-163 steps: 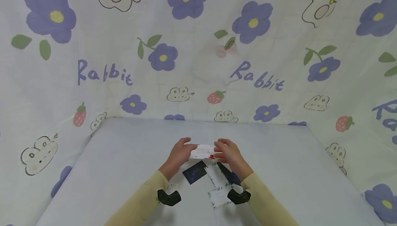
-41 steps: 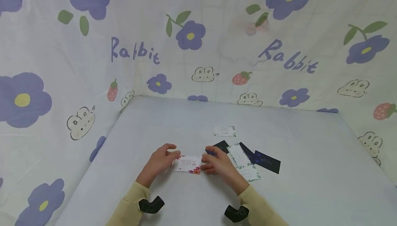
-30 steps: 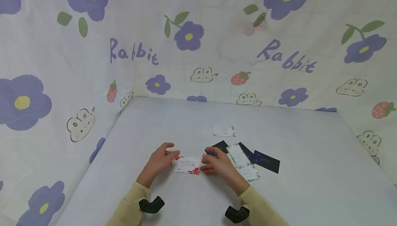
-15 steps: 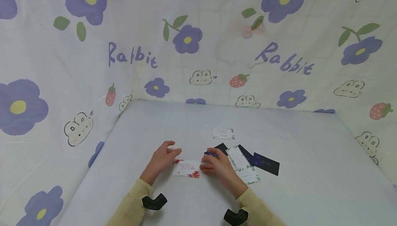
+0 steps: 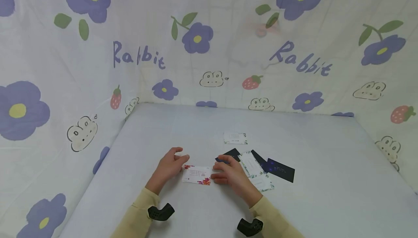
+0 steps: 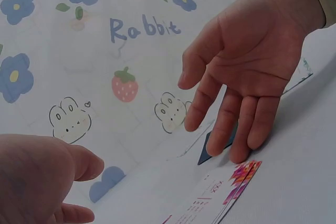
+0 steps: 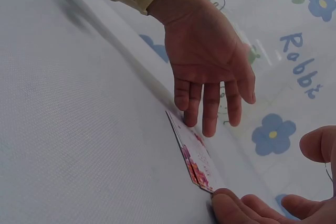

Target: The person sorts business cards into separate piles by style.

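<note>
A small stack of white business cards with red and orange flowers (image 5: 196,175) lies on the table between both hands. In the right wrist view, the layered edges of the floral cards (image 7: 191,156) are nearly lined up. My left hand (image 5: 168,169) is at the stack's left end, thumb raised just above the corner and fingers relaxed. At the other end, my right hand (image 5: 233,174) has its loosely spread fingertips right by the short edge. Neither hand grips a card.
Right of the stack, white leaf-bordered cards (image 5: 251,163) overlap dark blue cards (image 5: 259,160). Another dark card (image 5: 281,170) lies at their right, and a single leaf-bordered card (image 5: 236,138) farther back. A patterned curtain (image 5: 209,60) surrounds the white table (image 5: 163,129).
Earlier both hands held a floral card farther back; now the floral cards lie stacked on the table, left of the others. The stack's edges have become more even, and my left thumb has lifted off.
</note>
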### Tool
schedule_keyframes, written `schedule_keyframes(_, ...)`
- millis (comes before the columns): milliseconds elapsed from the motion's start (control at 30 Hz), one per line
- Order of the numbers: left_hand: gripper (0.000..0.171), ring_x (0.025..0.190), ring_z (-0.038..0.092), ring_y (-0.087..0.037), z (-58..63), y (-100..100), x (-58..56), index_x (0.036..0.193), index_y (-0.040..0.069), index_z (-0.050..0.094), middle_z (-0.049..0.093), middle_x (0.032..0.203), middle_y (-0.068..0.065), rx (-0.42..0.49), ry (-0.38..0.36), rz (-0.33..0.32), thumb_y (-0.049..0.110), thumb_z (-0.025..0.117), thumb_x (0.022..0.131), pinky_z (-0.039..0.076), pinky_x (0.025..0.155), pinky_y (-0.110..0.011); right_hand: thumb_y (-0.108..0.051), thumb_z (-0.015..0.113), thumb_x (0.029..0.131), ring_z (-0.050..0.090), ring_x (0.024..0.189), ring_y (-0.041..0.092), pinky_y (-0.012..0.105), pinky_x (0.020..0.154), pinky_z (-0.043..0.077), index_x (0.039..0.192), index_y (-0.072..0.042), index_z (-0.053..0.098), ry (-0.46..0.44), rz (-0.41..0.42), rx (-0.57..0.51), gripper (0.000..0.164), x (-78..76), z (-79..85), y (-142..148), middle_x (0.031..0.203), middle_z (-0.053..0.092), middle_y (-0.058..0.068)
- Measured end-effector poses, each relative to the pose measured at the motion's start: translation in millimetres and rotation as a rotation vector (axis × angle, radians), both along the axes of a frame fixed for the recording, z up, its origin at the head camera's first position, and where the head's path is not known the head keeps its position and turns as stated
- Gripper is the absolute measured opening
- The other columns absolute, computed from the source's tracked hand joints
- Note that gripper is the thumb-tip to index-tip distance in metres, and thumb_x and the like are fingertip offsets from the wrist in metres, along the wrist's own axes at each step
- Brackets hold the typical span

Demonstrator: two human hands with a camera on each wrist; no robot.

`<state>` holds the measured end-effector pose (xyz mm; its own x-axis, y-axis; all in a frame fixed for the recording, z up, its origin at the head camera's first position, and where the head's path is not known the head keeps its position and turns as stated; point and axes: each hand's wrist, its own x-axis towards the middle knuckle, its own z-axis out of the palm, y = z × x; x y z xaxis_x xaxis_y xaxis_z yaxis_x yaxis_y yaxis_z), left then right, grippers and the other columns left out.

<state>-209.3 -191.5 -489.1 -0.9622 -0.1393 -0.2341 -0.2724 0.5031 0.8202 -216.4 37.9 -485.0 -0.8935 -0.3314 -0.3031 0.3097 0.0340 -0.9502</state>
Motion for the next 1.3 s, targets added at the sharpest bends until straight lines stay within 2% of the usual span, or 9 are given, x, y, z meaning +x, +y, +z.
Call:
schedule_keyframes(300,0.057,0.083,0.062,-0.018,5.0,2.8,4.7,0.143,0.011,0.043,0.061,0.126,-0.018,-0.004,-0.006,0.001,0.038,0.058,0.095,0.052,0.072,-0.032,-0.021,0.055,0.096,0.072,0.083,0.025,0.031,0.072,0.058,0.141,-0.002,0.038,-0.011,0.046,0.011,0.052,0.5,3.1,2.2,0.123,0.058,0.026)
schedule_keyframes(500,0.057,0.075,0.060,-0.017,1.8,2.3,3.2,0.143,0.012,0.043,0.063,0.121,-0.014,0.023,-0.020,-0.010,0.039,0.058,0.095,0.048,0.063,-0.026,-0.023,0.055,0.097,0.073,0.082,0.025,0.031,0.072,0.058,0.142,-0.002,0.037,-0.023,0.062,0.006,0.052,2.5,4.7,2.3,0.122,0.058,0.025)
schedule_keyframes(733,0.055,0.077,0.061,-0.017,-1.5,0.9,3.6,0.141,0.013,0.045,0.062,0.124,-0.015,0.003,-0.020,-0.005,0.040,0.058,0.095,0.050,0.068,-0.028,-0.024,0.054,0.098,0.072,0.082,0.024,0.032,0.072,0.058,0.141,-0.003,0.037,-0.026,0.066,0.012,0.051,3.8,4.8,3.4,0.122,0.058,0.024)
schedule_keyframes(900,0.055,0.081,0.061,-0.018,0.7,0.2,2.9,0.141,0.012,0.045,0.062,0.124,-0.015,-0.011,-0.010,-0.014,0.040,0.058,0.095,0.052,0.070,-0.029,-0.023,0.055,0.097,0.071,0.085,0.023,0.033,0.074,0.058,0.139,-0.002,0.041,0.015,0.048,0.055,0.050,2.7,5.2,4.8,0.122,0.059,0.025)
schedule_keyframes(1133,0.053,0.101,0.062,-0.024,8.8,12.1,-2.1,0.140,0.014,0.047,0.061,0.126,-0.014,-0.061,0.014,-0.046,0.041,0.057,0.095,0.054,0.076,-0.035,-0.023,0.058,0.095,0.070,0.089,0.030,0.037,0.075,0.058,0.137,-0.002,0.046,0.072,0.008,0.146,0.048,2.9,8.8,20.2,0.119,0.062,0.024)
schedule_keyframes(1300,0.053,0.092,0.063,-0.021,15.4,23.5,-6.1,0.140,0.014,0.047,0.062,0.125,-0.014,-0.051,0.027,-0.084,0.041,0.057,0.096,0.053,0.076,-0.035,-0.024,0.059,0.095,0.070,0.089,0.032,0.039,0.077,0.058,0.136,-0.002,0.048,0.103,-0.015,0.197,0.048,5.1,10.5,33.9,0.118,0.063,0.024)
